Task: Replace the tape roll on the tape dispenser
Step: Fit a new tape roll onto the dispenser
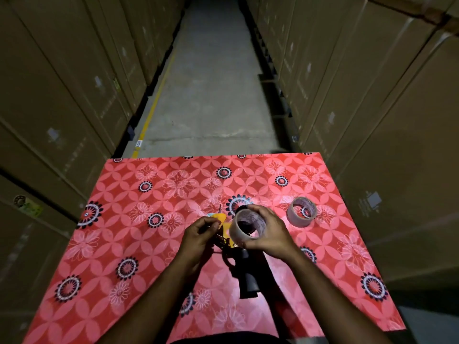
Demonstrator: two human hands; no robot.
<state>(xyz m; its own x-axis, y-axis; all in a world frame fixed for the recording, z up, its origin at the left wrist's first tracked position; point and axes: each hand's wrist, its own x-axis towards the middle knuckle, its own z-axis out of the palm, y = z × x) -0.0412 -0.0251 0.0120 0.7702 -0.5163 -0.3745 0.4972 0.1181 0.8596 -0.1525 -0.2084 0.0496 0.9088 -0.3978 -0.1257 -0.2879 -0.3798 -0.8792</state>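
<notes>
A tape dispenser [244, 274] with a black handle and yellow front parts lies on the red flowered table [124, 244], handle toward me. My left hand [198, 234] pinches the dispenser's yellow front end. My right hand [269, 232] grips a clear tape roll [246, 225] at the dispenser's hub; the hub's black core shows through the roll's hole. A second clear tape roll [301, 211] stands on the table to the right, apart from both hands.
The table stands in a narrow warehouse aisle with tall stacks of cardboard boxes [62, 95] on both sides. A concrete floor [211, 95] with a yellow line [151, 110] runs ahead beyond the table's far edge.
</notes>
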